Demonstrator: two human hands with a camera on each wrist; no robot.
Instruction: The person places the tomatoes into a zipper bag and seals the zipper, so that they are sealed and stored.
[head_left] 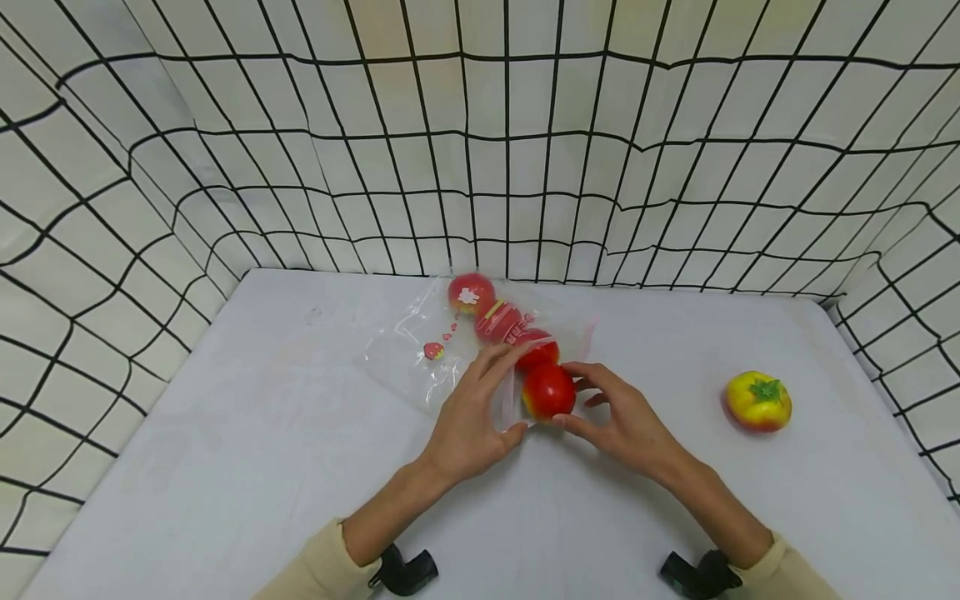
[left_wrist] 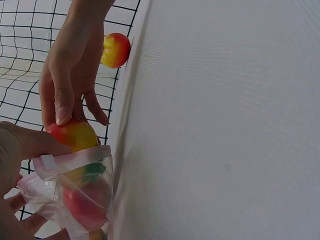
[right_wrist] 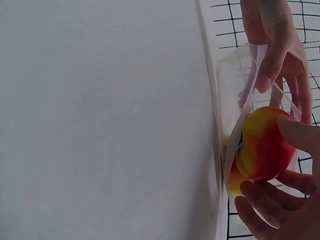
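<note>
A clear zip bag (head_left: 401, 379) with a pinkish rim and printed strawberry pictures lies near the middle of the table. Inside it, several red-and-yellow fruits sit in a slanting row, the farthest fruit (head_left: 471, 293) at the back. My left hand (head_left: 468, 429) holds the bag's mouth, thumb at the near edge and fingers over the far edge. Between the thumb and fingers of my right hand (head_left: 633, 429) is another red-and-yellow fruit (right_wrist: 265, 145), gripped at the bag's opening and partly within the rim. In the left wrist view, a green leafy top shows through the plastic (left_wrist: 75, 162).
One more yellow-and-red fruit (head_left: 759, 402), with a green leafy top, stands apart on the right of the white table (head_left: 247, 433). Black netting (head_left: 506, 137) rises along the table's back and both sides.
</note>
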